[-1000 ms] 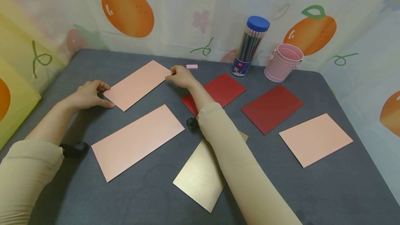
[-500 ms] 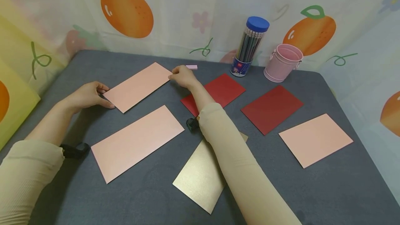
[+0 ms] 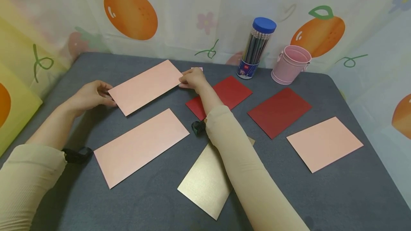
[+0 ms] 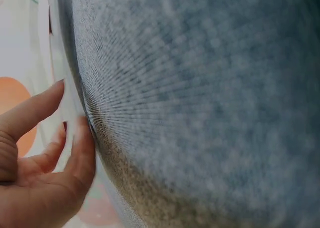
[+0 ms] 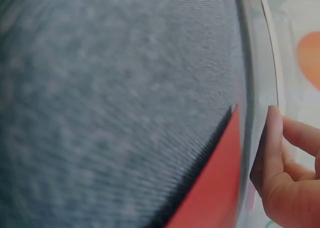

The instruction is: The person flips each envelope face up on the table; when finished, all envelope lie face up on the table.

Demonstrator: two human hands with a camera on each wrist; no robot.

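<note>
A long pale pink card (image 3: 144,86) is at the back left of the grey felt table (image 3: 321,195), its far edge tipped up a little. My left hand (image 3: 93,95) pinches its left end and my right hand (image 3: 192,78) pinches its right end. In the left wrist view my left hand (image 4: 45,178) has its thumb and fingers on either side of the card's thin edge. The right wrist view shows my right hand (image 5: 285,173) with a fingertip against the card's edge, above a red card (image 5: 215,188).
A second long pink card (image 3: 141,145), a gold card (image 3: 205,181), two red cards (image 3: 231,92) (image 3: 279,111) and a shorter pink card (image 3: 324,142) lie flat. At the back stand a blue-lidded pencil tub (image 3: 257,47) and a pink bucket (image 3: 290,63). A small pink eraser (image 3: 197,68) lies behind my right hand.
The pink card has shifted to the right and its far edge has come up off the table. Both hands went with it, my right hand now in front of the eraser.
</note>
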